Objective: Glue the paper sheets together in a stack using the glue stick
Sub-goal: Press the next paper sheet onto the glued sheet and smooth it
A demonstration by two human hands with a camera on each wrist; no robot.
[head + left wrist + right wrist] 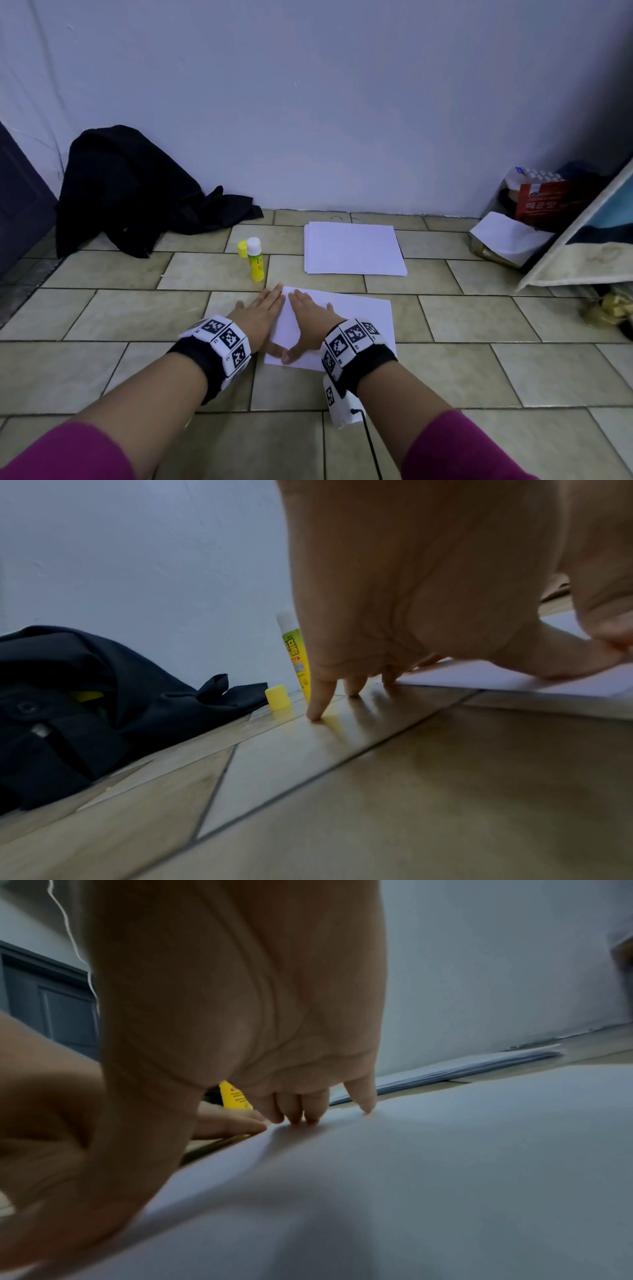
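Over on the left there's a dark jacket (130, 192) heaped by the wall, then the glue stick (255, 259) standing uncapped on the tiled floor (513, 359) with its yellow cap (242, 249) right beside it. The person's left hand (257, 317) lies flat with fingers straight, half on the tile and half on the near sheet's (359, 311) edge, and the right hand (310, 320) is spread flat on that same sheet, thumbs touching. Looks like the pressing-down step, so next probably means grabbing the glue and a fresh sheet off the spare paper pile (354, 248) further back.
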